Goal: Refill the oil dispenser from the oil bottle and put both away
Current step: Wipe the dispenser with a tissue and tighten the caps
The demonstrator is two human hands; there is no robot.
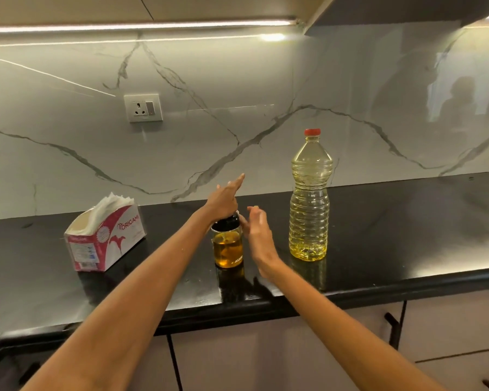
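Gripping the black cap of the upright oil dispenser (pixel 228 244) with my left hand (pixel 224 201), forefinger pointing out, I keep my right hand (pixel 258 232) open just beside it at three o'clock. Farther toward three stands the capped oil bottle (pixel 309 198), nearer my right hand.

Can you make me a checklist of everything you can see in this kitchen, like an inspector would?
Surface: black glossy countertop, front edge rounded.
Job's things: oil dispenser, upright, black top on, amber oil inside. Oil bottle, upright to its right, red cap on, apart from the dispenser.
Clutter: tissue box on the left, open, white tissues sticking up.
Hands: left hand on the dispenser's black top, forefinger pointing out; whether the other fingers curl round the top cannot be told. Right hand open beside the dispenser.
Cables: nothing seen.
Surroundings: marble-look wall, wall socket, light strip above, cabinet doors with black handles below.
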